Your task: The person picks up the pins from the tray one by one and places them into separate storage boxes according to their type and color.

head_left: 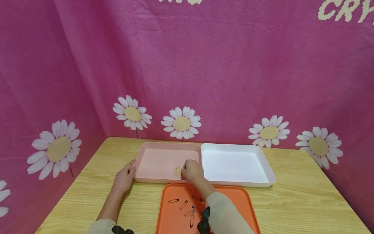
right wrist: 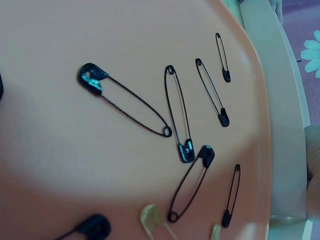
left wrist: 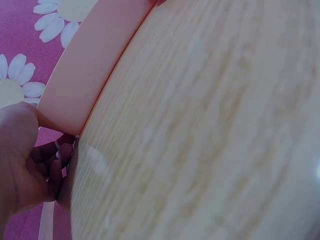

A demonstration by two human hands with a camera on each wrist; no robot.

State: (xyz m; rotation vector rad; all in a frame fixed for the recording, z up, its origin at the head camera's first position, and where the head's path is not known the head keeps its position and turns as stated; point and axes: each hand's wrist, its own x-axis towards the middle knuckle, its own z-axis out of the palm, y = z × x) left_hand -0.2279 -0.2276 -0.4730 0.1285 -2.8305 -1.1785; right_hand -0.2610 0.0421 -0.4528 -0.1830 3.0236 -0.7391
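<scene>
1. Key relation, as I judge it: right hand (head_left: pixel 193 170) is over the pink tray (head_left: pixel 159 162), at its near right part; the gold safety pins (head_left: pixel 177 172) on that tray's floor lie just left of its fingers.
2. Gold pins sit bunched, long axes roughly left-right, yellow caps mostly toward the hand. Exact count too small to tell.
3. Right hand is the nearer one; bent over, fingertips down and hidden. Cannot tell if the fingers are together, apart or pinching a pin.
4. Left hand (head_left: pixel 124 178) is at the pink tray's left end, well apart from the pins. Left wrist view: thumb at the rim, fingers curled at the lower corner, so it looks to be holding the tray.
5. Orange tray (head_left: pixel 233 201) lies nearer the person, below the pink one. Black safety pins (head_left: pixel 183 204) are scattered in it at mixed angles, some close together.
6. Right wrist view: a gold-capped pin (right wrist: pixel 151 219) lies among the black ones, partly cut off by the frame.
7. In the way: right sleeve (head_left: pixel 226 211) and a black wrist camera (head_left: pixel 204 221) cover part of the orange tray in the head view.
8. White tray (head_left: pixel 233 165) sits right beside the pink one, on the wooden table (head_left: pixel 298 191).
</scene>
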